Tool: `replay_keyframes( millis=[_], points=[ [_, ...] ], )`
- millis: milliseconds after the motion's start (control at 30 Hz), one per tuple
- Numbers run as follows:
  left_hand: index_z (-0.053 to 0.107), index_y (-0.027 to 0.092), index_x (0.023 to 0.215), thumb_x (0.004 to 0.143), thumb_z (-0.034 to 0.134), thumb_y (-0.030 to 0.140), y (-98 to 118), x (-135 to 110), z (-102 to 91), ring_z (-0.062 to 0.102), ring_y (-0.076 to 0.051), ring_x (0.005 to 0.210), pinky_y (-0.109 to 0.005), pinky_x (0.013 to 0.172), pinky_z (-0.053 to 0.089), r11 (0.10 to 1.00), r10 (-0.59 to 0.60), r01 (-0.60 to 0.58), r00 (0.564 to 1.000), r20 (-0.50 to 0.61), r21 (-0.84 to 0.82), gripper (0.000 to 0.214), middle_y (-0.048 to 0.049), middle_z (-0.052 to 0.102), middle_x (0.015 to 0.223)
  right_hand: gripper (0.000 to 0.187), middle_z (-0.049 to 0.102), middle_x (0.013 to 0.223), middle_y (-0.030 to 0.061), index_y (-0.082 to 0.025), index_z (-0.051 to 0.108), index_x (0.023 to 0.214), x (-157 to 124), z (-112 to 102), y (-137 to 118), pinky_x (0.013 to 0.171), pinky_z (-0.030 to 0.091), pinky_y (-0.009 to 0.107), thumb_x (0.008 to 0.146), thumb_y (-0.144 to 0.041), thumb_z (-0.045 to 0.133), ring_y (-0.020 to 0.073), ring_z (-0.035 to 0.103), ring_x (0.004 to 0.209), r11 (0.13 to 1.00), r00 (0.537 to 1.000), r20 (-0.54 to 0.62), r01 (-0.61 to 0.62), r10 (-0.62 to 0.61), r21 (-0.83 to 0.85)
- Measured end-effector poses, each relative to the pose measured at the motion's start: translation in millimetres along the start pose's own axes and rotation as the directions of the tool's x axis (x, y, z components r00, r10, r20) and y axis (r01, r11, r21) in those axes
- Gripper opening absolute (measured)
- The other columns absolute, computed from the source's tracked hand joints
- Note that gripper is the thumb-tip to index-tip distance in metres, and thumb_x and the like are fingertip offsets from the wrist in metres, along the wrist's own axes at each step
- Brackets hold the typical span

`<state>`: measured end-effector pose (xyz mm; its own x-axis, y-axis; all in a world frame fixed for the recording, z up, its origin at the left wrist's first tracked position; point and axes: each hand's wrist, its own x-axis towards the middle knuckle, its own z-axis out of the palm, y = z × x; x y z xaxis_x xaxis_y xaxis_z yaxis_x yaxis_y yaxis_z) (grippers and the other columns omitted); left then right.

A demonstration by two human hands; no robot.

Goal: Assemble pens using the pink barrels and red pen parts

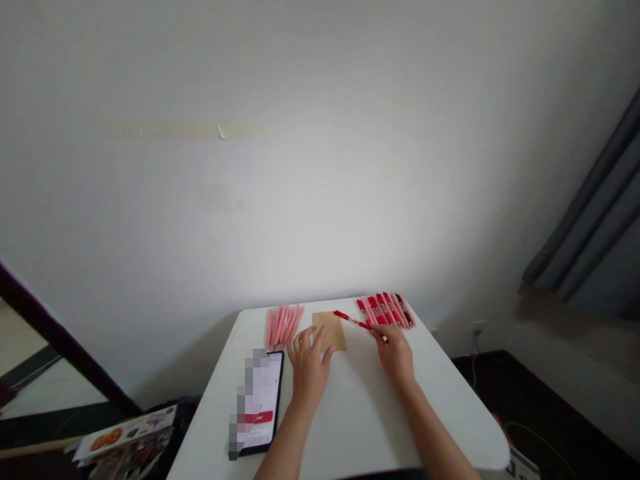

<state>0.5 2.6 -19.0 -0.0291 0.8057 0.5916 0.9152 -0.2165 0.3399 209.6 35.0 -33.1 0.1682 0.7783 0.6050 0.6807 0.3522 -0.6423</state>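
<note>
Red pen [361,325] is pinched near one end by the right hand [395,353], its far end overlapping the upper right corner of the tan paper square [337,335] in view. The left hand [309,370] is spread and apparently empty over the paper's near left part; contact cannot be confirmed. Judged risks: the one-ended grip could let the pen pivot, and the right hand's closeness to the pen row [385,311] could cause a knock.

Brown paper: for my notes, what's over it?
Over the brown paper, the left hand crosses the lower left, the held red pen the upper right corner; anything beneath them is hidden.
</note>
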Motion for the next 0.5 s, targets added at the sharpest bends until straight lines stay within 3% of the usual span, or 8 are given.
replay_keyframes(
  millis=[200,500],
  points=[
    [0.048,0.029,0.13,0.084,0.052,0.032,7.5,-3.8,1.6,0.045,-0.025,0.116,-0.052,0.103,0.03,1.0,0.026,-0.025,0.997,0.071,-0.013,0.046,-0.0074,0.057,0.125,0.028,0.066,0.085,0.01,-0.02,0.068,0.084,3.7,-1.6,7.1,0.071,0.046,0.035,0.089,-0.037,0.046,0.0232,0.058,0.082,0.994,0.981,-0.193,-0.056,0.037,-0.095],
    [0.048,0.029,0.131,0.084,0.053,0.033,4.5,-4.3,3.7,0.047,-0.025,0.115,-0.052,0.102,0.032,0.999,0.033,-0.033,0.996,0.08,0.001,0.047,-0.0074,0.058,0.123,0.022,0.059,0.082,0.0078,-0.023,0.064,0.077,5.6,-0.4,10.1,0.057,0.039,0.027,0.085,-0.034,0.047,0.0205,0.054,0.076,0.971,0.939,-0.333,-0.151,0.083,-0.183]
  ],
)
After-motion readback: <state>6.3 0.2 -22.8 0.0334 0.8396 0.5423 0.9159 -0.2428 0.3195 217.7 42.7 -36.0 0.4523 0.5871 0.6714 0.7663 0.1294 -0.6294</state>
